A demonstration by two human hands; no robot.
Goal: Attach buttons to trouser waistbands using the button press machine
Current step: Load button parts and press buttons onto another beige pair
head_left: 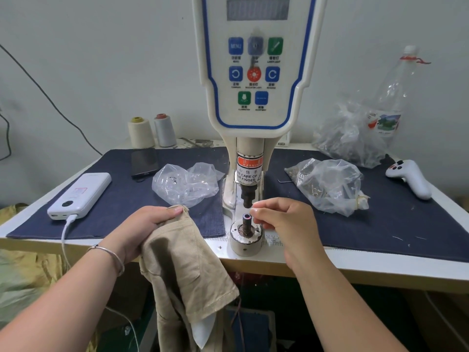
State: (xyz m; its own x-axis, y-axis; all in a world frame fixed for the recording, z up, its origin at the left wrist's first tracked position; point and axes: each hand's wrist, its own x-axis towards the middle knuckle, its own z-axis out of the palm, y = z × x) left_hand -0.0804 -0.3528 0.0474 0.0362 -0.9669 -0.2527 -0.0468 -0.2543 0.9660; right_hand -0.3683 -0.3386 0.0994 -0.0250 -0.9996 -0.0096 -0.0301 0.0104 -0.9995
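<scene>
The white button press machine [255,80] stands mid-table, its dark upper punch [247,196] above the lower die post [246,223] on a round base [245,246]. My left hand [144,224] grips the waistband of tan trousers [185,270], which hang over the table's front edge left of the die. My right hand [281,219] sits right beside the die post, its fingertips curled together at the post's top. Whether a button is pinched there I cannot tell.
A navy cloth [380,224] covers the table. A nearly empty clear bag [185,184] lies left of the machine; bags of metal parts [330,184] lie right. A power bank [80,196], phone [144,162], thread cones [152,132], white controller [411,176] and plastic bottle [396,92] sit around.
</scene>
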